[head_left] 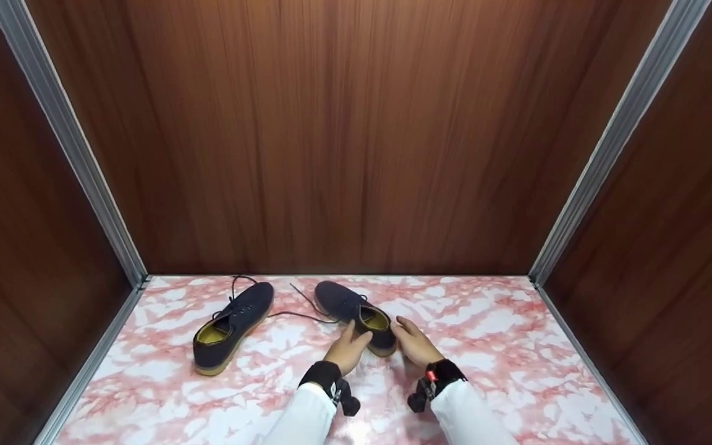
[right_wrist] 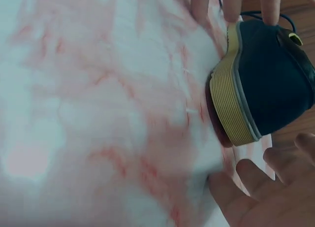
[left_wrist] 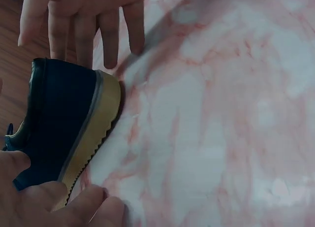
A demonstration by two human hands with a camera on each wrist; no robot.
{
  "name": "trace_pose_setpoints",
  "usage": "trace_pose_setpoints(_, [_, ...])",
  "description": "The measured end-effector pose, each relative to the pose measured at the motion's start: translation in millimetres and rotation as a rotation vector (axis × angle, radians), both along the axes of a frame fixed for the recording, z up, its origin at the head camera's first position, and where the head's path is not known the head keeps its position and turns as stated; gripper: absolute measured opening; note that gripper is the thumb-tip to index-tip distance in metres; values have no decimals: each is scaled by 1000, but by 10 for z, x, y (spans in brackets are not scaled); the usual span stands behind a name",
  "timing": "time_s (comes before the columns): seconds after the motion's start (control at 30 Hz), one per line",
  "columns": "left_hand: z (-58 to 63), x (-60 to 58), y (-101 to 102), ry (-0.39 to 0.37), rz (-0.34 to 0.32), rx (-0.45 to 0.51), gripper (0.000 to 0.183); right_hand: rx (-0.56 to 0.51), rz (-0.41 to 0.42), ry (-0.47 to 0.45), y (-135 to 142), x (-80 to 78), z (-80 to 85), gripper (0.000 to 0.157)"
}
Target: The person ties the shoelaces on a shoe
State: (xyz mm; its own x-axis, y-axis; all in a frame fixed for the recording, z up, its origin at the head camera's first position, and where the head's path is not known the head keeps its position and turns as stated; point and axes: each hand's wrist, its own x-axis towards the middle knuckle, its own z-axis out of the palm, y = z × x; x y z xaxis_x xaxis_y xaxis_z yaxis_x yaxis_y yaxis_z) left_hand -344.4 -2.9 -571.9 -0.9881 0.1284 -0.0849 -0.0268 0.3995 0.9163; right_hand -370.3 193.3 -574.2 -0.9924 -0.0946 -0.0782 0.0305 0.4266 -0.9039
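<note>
A dark navy lace-up shoe (head_left: 334, 299) with a yellow lining and tan sole stands on the pink-and-white marbled surface (head_left: 492, 352), its toe pointing away to the left. Beside the left of its heel is my left hand (head_left: 345, 353), fingers extended, fingertips right at the shoe's side. My right hand (head_left: 416, 345) stands on the other side of the heel with its fingers spread. In the right wrist view, a gap shows between the right fingers (right_wrist: 253, 178) and the shoe's heel (right_wrist: 270, 84).
The matching shoe (head_left: 251, 309) stands further left, toe angled away to the right. A loose dark lace (head_left: 300, 314) trails on the surface between the shoes. Brown wood-grain panels (head_left: 343, 154) rise at the back and both sides, joined by grey metal strips (head_left: 84, 151).
</note>
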Motion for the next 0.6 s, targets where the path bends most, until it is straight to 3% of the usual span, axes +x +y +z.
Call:
trace_pose_setpoints(0.23, [-31,-87,49,0,18,162,77,-152,-11,-158,-104,-16,10,65])
trace_pose_setpoints(0.43, [-56,-94,-30,-4,13,312,71,-98,-5,-168,-134,15,12,55])
trace_pose_setpoints(0.6, [-50,-55,-141,14,-14,244,63,-51,55,-138,-138,48,18,49])
